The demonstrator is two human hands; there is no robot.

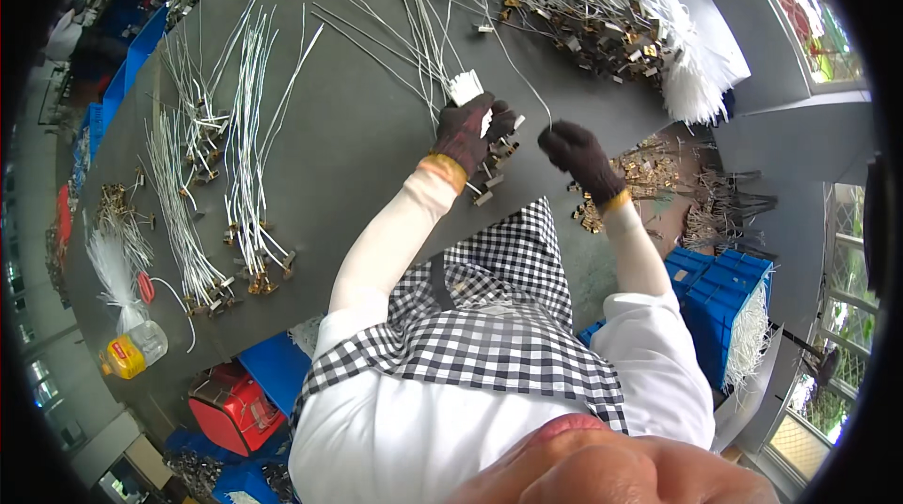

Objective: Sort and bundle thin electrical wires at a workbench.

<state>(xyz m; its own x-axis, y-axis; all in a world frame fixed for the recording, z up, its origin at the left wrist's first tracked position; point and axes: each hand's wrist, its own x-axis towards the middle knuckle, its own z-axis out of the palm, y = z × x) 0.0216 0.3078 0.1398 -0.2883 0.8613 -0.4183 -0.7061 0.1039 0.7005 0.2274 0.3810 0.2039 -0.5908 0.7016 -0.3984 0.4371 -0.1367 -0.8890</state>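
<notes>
My left hand (pixel 463 135), in a dark glove, is closed round a bundle of white wires (pixel 414 53) above the table. White sleeves (pixel 466 86) stick out above the fist, and small metal end pieces (pixel 487 175) hang below it. To its right, my gloved right hand (pixel 576 158) is closed, its fingertips pinching a single thin white wire (pixel 529 79). That wire curves up toward the far side of the table. The fingers hide where exactly it is gripped.
A big heap of wires with metal ends (pixel 602 29) lies at the far right beside white sleeves (pixel 694 81). Several wire bundles (pixel 249 147) lie at left, near a bottle with a yellow label (pixel 134 350). Blue crates (pixel 717 292) stand at right; a red box (pixel 235 410) sits lower left.
</notes>
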